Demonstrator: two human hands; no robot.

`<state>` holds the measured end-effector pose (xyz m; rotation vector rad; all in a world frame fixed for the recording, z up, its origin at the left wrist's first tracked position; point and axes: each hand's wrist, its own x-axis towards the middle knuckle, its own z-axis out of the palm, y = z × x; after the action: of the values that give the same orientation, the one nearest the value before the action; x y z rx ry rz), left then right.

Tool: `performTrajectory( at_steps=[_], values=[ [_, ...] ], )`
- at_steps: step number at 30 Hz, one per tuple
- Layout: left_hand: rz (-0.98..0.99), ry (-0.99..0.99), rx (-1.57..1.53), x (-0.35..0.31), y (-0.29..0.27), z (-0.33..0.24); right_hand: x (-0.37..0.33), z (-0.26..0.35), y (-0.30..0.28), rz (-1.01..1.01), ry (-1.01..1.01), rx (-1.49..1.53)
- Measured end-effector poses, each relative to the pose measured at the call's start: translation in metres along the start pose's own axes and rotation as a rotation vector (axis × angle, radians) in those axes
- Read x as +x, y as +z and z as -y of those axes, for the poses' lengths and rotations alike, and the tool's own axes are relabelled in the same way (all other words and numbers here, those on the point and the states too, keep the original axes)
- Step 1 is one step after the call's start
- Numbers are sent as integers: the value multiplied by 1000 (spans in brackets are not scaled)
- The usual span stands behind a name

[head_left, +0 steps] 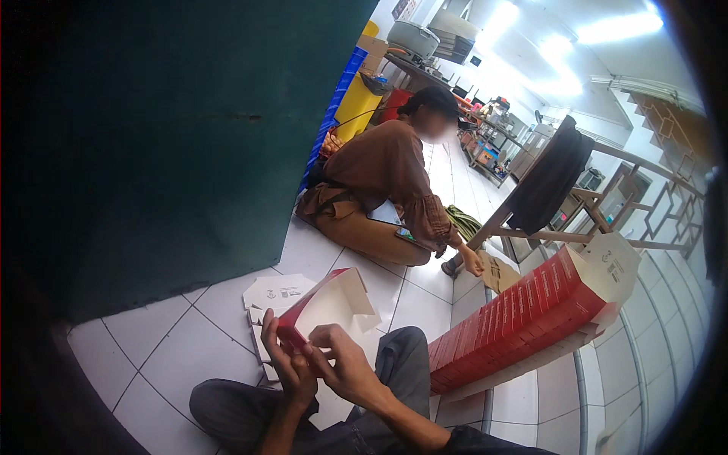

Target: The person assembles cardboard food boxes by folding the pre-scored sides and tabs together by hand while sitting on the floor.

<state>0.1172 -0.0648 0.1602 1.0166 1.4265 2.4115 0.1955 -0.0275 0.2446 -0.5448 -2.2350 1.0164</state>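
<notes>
Between my two hands, just above my crossed legs, is a partly folded cardboard box (331,302), red outside and white inside, with its walls standing up. My left hand (288,355) wraps round its near left corner from outside. At the near edge, my right hand (343,364) pinches the card with thumb and bent fingers. Beyond my left hand, flat white box blanks (274,292) lie on the floor, partly hidden by the box. To my right rests a long stack of nested red boxes (519,315), leaning up along the steps.
A co-worker (387,178) sits on the tiled floor ahead, one hand reaching toward a brown cardboard piece (497,271). A dark green panel (174,152) blocks the left side. Tiled steps (553,387) rise at the right, beside a wooden railing with a dark cloth (550,178) over it.
</notes>
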Motion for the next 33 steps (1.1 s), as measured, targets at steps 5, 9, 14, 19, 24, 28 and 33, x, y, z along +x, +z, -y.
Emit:
performTrajectory(
  at_steps=[5,9,14,19,24,28,33],
  values=[
    [-54,180,-274,-6,5,8,-10,-2,-14,174,-60,-90],
    [-71,-257,-723,7,-6,-1,-8,-2,-39,270,-298,-489],
    [-71,-855,-961,26,-37,17,-22,-28,-26,451,-334,-662],
    [-164,-612,-545,-7,-39,71,-38,-44,-8,481,-329,-661],
    [-209,-506,-347,-1,-41,62,-25,-29,-58,-192,-226,-515],
    [-153,-535,-255,7,-59,59,-2,-56,-98,-735,135,-119],
    [-236,-608,-398,-13,-49,90,-26,-85,-109,-410,672,469]
  ],
)
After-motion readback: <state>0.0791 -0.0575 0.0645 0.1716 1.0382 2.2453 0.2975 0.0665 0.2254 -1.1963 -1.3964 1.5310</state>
